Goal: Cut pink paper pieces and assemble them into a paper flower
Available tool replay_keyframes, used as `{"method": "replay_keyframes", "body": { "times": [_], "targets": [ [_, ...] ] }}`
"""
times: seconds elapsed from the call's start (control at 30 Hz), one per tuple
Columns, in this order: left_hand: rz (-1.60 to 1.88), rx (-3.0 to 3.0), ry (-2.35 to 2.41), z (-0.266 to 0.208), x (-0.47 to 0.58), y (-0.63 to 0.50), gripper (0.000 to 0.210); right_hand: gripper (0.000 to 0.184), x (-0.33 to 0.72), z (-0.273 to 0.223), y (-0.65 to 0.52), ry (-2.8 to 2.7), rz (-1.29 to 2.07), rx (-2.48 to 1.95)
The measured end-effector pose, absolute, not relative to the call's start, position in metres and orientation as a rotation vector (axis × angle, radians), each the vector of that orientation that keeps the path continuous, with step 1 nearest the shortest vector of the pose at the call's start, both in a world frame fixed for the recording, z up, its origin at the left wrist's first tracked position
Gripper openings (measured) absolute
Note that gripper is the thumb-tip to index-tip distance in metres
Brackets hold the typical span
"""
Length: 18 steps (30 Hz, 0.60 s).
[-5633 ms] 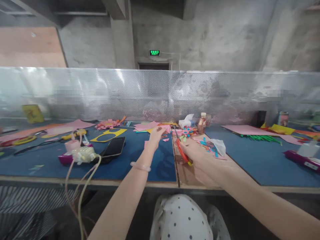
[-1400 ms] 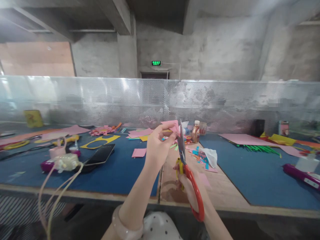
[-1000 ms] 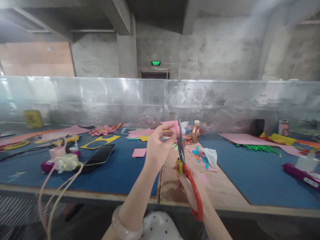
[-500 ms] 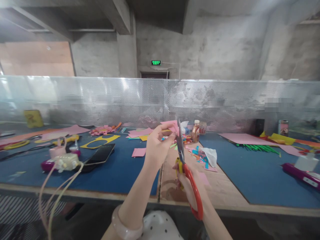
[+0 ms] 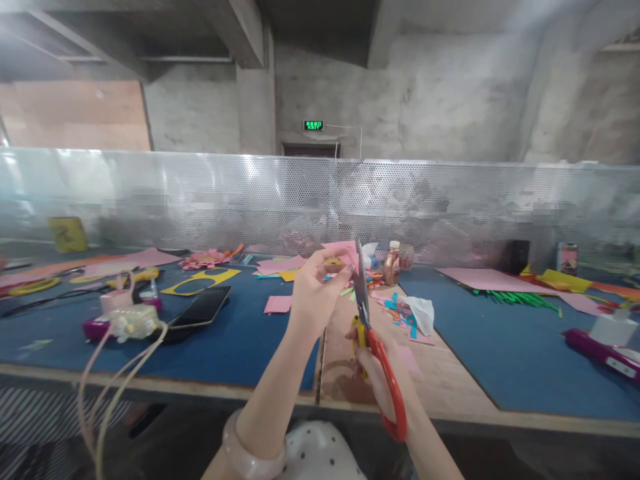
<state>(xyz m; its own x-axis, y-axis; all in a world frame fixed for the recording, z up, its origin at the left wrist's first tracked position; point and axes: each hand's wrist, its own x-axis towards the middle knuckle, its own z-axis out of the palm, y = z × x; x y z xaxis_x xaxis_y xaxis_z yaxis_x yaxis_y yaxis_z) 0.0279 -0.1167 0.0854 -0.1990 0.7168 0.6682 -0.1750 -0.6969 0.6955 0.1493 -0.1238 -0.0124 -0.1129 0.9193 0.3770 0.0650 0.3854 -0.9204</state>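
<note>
Above the wooden strip of the workbench (image 5: 440,387), the left hand (image 5: 313,300) pinches a small pink paper piece (image 5: 343,252) between thumb and fingertips, while the right hand (image 5: 377,373) grips red-handled scissors (image 5: 373,333), blades upright against the paper's edge.

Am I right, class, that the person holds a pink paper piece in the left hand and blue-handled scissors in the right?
Not quite: the scissors in the right hand have red-orange handles, not blue, as the head view shows. The left hand does hold the pink paper piece.
</note>
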Motion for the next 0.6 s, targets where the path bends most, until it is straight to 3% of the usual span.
{"method": "replay_keyframes", "body": {
  "times": [0.6],
  "targets": [
    [1.898, 1.439, 0.608, 0.0844, 0.0283, -0.1179, 0.033, 0.027, 0.1488, -0.0059, -0.1298, -1.484, 0.967, -0.937]
  ]
}}
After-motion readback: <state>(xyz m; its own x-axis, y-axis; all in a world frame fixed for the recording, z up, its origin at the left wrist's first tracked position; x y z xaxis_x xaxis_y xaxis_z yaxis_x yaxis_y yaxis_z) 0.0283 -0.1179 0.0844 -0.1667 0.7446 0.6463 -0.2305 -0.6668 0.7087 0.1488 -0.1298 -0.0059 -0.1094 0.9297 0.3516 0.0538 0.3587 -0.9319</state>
